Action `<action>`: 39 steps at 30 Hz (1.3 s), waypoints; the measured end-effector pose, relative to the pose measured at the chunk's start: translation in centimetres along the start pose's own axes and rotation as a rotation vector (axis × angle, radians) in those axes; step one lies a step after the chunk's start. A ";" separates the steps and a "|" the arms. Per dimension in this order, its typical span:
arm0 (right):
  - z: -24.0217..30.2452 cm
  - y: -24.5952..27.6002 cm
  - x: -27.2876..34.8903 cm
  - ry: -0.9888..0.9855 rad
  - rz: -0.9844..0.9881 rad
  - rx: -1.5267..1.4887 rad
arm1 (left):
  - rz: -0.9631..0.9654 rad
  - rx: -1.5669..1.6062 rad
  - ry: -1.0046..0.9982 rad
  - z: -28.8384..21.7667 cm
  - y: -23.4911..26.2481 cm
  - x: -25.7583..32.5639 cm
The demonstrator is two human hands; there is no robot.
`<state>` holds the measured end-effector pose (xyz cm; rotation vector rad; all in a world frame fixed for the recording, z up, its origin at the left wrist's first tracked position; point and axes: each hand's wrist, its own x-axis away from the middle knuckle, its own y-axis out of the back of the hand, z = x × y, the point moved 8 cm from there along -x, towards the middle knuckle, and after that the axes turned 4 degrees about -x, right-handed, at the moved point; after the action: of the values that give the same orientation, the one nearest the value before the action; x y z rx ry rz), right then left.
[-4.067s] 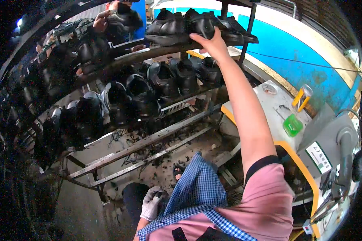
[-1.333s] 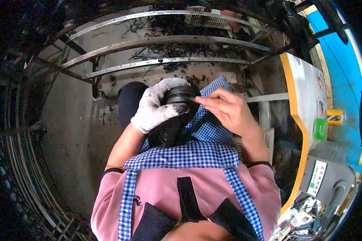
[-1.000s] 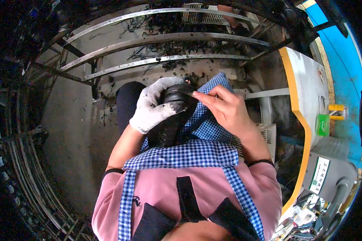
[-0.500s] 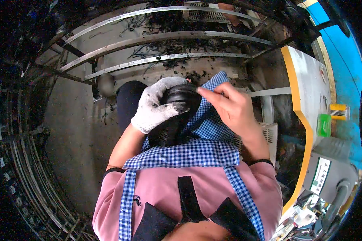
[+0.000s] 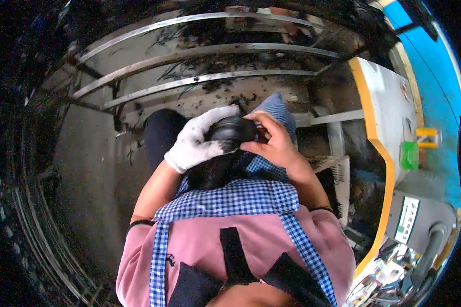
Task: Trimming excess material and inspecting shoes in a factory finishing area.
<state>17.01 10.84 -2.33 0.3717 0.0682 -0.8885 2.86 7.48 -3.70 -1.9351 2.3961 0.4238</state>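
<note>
A black, rounded, ribbed rubber bellows [image 5: 231,131] is held above my lap, somewhat blurred by motion. My left hand [image 5: 195,142], in a white knitted glove dirtied at the fingertips, wraps round its left side. At its right end, the bare thumb and fingers of my right hand [image 5: 277,142] close on the rim from above and below. Below the bellows, a dark mass [image 5: 210,171] lies on my lap; its shape is hard to make out. I wear a blue checked apron [image 5: 225,199].
Metal rails of a rack [image 5: 205,50] cross in front of me. Black rubber scraps [image 5: 230,69] litter the floor beyond. A white table with a yellow edge [image 5: 376,120] stands at right, carrying a grey machine [image 5: 425,215] and a green item [image 5: 409,156]. A pale plastic crate [image 5: 342,187] sits below it.
My right hand has moved left, from a pinch beside the rim to a grip with thumb and fingers on the bellows' right end. The left hand keeps hold, and the bellows has turned somewhat.
</note>
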 end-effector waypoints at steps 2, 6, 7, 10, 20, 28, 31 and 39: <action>0.0 2.7 1.3 -0.080 -0.097 0.010 | 0.016 -0.099 -0.013 -1.3 -0.5 -0.4; 4.3 12.5 5.5 0.340 -0.675 0.065 | -0.072 -0.177 0.034 -1.0 -0.6 -0.1; 4.6 15.5 7.6 0.283 -0.875 0.121 | -0.088 -0.101 0.075 -0.5 -0.6 0.2; 8.0 23.2 14.9 0.473 -1.386 0.114 | -0.033 -0.158 0.081 -0.5 -1.3 -0.5; 2.4 36.2 31.0 0.464 -2.002 0.187 | 0.018 -0.142 0.039 0.4 -2.5 -1.4; 5.8 35.6 28.5 0.317 -1.979 0.496 | 0.005 -0.200 0.042 0.1 -2.4 -1.1; 7.9 33.9 26.9 0.208 -1.974 0.774 | -0.023 -0.160 0.056 0.6 -2.1 -0.9; 8.5 31.9 26.1 0.407 -1.981 0.369 | -0.031 -0.228 0.059 0.1 -2.0 -0.9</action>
<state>57.24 6.74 9.28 0.8229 0.7479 -2.7831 4.97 7.99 -4.01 -2.0993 2.4447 0.6738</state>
